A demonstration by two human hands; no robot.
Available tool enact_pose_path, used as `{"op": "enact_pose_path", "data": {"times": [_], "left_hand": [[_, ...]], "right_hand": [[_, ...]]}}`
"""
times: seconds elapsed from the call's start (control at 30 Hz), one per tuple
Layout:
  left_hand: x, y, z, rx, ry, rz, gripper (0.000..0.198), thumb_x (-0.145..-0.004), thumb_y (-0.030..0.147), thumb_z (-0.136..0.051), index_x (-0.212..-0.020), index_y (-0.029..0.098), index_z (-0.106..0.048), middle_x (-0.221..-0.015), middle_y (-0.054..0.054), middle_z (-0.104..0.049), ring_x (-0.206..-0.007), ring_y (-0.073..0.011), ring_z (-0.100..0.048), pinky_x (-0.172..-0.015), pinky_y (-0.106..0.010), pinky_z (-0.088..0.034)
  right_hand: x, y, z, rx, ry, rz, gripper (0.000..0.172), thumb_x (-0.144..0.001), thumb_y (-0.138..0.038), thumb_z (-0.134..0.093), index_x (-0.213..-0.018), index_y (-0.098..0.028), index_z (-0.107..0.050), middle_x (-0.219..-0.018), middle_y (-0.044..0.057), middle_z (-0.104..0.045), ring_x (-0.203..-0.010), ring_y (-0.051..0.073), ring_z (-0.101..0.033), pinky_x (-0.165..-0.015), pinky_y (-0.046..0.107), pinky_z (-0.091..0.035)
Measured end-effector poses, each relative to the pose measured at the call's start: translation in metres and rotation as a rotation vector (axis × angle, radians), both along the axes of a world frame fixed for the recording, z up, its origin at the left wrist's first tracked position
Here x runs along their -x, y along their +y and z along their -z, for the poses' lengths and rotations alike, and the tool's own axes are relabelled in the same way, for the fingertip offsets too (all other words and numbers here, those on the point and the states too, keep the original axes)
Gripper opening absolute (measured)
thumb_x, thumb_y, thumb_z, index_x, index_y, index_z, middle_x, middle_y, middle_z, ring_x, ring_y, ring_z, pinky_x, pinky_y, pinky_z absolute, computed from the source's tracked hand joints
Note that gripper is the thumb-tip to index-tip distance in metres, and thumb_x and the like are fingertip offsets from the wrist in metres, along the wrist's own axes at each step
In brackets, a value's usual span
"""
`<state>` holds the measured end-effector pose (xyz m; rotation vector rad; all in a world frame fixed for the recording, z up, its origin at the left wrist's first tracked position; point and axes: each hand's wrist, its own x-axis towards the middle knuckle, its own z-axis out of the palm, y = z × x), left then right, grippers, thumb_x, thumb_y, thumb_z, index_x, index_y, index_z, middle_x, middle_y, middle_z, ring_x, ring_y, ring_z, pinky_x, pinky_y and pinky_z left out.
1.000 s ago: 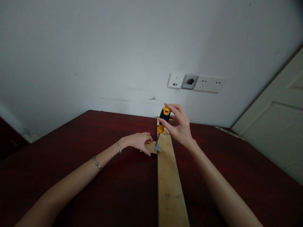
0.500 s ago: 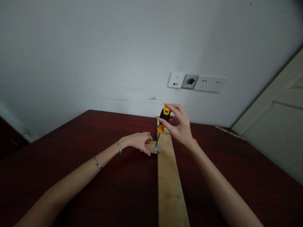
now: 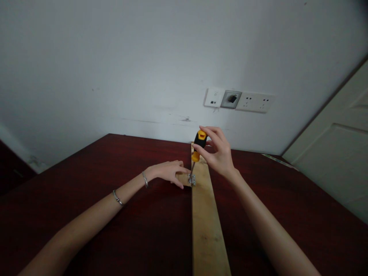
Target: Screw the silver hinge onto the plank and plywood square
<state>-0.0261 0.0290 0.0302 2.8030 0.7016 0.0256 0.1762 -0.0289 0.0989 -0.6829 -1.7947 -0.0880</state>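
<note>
A black-and-yellow screwdriver [image 3: 200, 139] leans over a small metal hinge [image 3: 193, 179], its tip meeting the hinge's left leaf. My right hand [image 3: 220, 153] pinches the handle between thumb and fingers. The hinge spans the edge between a long wooden plank [image 3: 204, 214] and a short wooden block [image 3: 182, 178] on its left. My left hand [image 3: 169, 171] grips that block, thumb on the near side and fingers on the far side. One left finger reaches to the hinge by the screwdriver tip. Any screw under the tip is too small to make out.
The plank lies on a dark red table [image 3: 138, 230] and runs back to the white wall [image 3: 143, 69]. Wall sockets [image 3: 254, 102] sit above the table's back edge. A thin printed strip [image 3: 280, 161] lies at the back right, near a pale door [image 3: 339, 153].
A finger of my left hand has stretched out from the block to the hinge, beside the screwdriver tip. My right hand and the screwdriver have hardly moved.
</note>
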Motion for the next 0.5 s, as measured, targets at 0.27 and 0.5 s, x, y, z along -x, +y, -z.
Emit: {"op": "enact_pose_path", "data": {"times": [0.27,0.5], "left_hand": [[-0.0007,0.0001,0.0006,0.016,-0.051,0.074,0.051,-0.078,0.051,-0.068,-0.126,0.038,-0.058,-0.110,-0.005,-0.049,-0.098,-0.0222,-0.048,-0.083,-0.030,-0.038],[0.0025,-0.0016,0.0061,0.029,-0.054,0.068,0.047,-0.082,0.049,-0.065,-0.128,0.041,-0.056,-0.114,-0.004,-0.048,-0.104,-0.0234,-0.046,-0.087,-0.031,-0.039]], "right_hand": [[-0.0020,0.0018,0.0027,0.015,0.027,0.007,0.048,-0.082,-0.027,-0.067,-0.129,-0.030,-0.055,-0.113,0.007,-0.053,-0.099,0.021,-0.057,-0.066,0.034,-0.062],[-0.0011,0.0035,0.0032,0.012,0.041,0.012,0.048,-0.082,-0.026,-0.066,-0.128,-0.030,-0.055,-0.112,0.007,-0.053,-0.098,0.021,-0.057,-0.065,0.034,-0.061]]}}
